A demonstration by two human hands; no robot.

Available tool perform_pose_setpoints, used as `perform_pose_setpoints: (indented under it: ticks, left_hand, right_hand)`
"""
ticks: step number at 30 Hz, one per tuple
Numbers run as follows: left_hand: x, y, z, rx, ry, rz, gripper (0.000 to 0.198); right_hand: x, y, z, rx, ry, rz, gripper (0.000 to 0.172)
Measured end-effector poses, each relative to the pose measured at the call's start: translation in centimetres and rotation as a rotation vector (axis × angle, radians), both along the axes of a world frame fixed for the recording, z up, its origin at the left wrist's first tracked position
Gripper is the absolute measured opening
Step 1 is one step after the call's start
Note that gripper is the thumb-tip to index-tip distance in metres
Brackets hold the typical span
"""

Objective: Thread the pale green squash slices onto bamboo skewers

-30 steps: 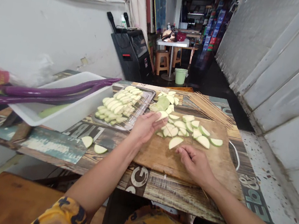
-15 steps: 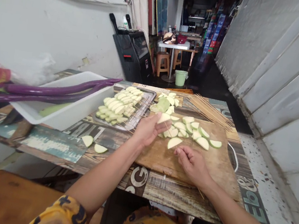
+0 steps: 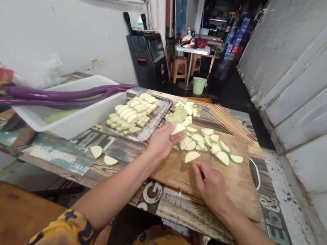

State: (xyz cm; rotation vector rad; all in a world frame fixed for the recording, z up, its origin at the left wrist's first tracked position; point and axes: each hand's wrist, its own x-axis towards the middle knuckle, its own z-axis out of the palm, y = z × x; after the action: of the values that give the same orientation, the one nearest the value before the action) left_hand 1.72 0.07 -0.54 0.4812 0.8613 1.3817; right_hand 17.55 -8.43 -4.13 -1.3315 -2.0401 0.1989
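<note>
My left hand [image 3: 162,142] pinches a pale half-round vegetable slice [image 3: 178,129] with green skin above the board's left part. A thin bamboo skewer [image 3: 184,141] runs between this slice and my right hand [image 3: 208,182], whose fingers are closed around it. Just beyond my right fingertips is another half-round slice [image 3: 192,156]; whether the skewer touches it I cannot tell. Several loose slices [image 3: 207,139] lie on the wooden cutting board [image 3: 174,173]. Left of my left hand, a metal tray [image 3: 158,115] carries rows of skewered slices [image 3: 133,109].
A white bin [image 3: 66,134] holds long purple eggplants [image 3: 56,96] at the left. Two slices [image 3: 110,160] lie on the table's near left. Bare bamboo skewers [image 3: 232,122] are spread at the far right. More slices [image 3: 188,109] are heaped behind the board.
The view has shifted slightly. Both hands keep nearly the same pose, with my left hand still on its slice; my right hand has turned a little at the wrist.
</note>
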Motion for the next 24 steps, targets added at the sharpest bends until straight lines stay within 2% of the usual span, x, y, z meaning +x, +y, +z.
perform_pose_setpoints:
  ticks: [8,11,16,24]
  left_hand:
    - [0.4,-0.4,0.1,0.006,-0.015,-0.026,0.011]
    - [0.4,-0.4,0.0,0.015,-0.024,-0.050,0.011]
    - [0.3,-0.4,-0.1,0.029,-0.046,-0.083,0.010]
    - [0.3,-0.5,0.0,0.024,-0.050,-0.120,0.010]
  right_hand:
    - [0.1,0.4,-0.4,0.033,0.061,0.012,0.021]
    - [0.1,0.5,-0.4,0.000,0.075,0.023,0.021]
    - [0.3,0.6,0.2,-0.155,0.182,0.071,0.022]
    - [0.2,0.6,0.7,-0.543,0.573,0.164,0.029]
